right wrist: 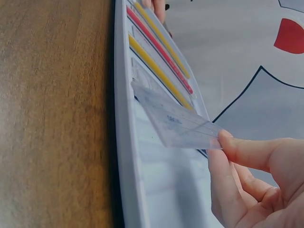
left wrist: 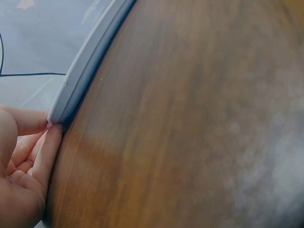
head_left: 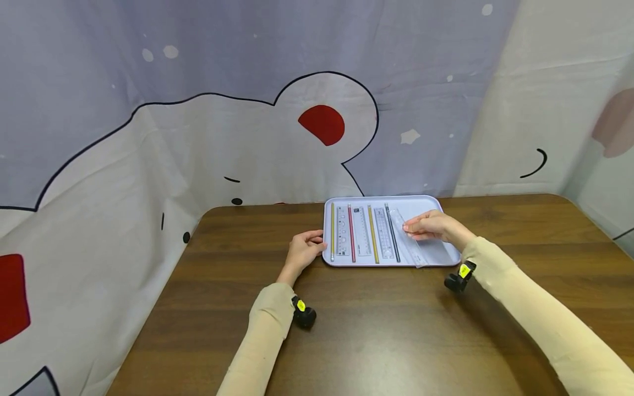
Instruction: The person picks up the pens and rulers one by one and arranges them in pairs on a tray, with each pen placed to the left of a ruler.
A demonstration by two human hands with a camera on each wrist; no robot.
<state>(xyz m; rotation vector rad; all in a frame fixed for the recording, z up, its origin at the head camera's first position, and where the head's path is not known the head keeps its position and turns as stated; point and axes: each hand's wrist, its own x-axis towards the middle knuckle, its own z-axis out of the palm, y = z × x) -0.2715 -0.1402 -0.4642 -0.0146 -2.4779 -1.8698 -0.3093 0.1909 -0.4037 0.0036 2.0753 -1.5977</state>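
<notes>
A white tray (head_left: 418, 204) lies on the table, and my left hand (head_left: 302, 252) pinches its left rim between thumb and fingers, as the left wrist view shows up close. Over the tray's right half, my right hand (head_left: 438, 226) pinches a clear plastic ruler (right wrist: 178, 121) at its far end. The ruler is tilted, with its near end at the tray's front rim. Left of it, pencils and clear rulers lie in alternating columns: a yellow pencil (head_left: 332, 231), a ruler (head_left: 342, 231), a red pencil (head_left: 351, 234), another ruler, a second yellow pencil (head_left: 373, 234), a third ruler (head_left: 383, 232) and a dark pencil (head_left: 392, 234).
The brown wooden table (head_left: 376, 330) extends in front of the tray and to both sides. A printed cloth (head_left: 247, 143) hangs behind the table's back edge. A small black camera (head_left: 304, 314) sits on the left wrist, another (head_left: 459, 276) on the right.
</notes>
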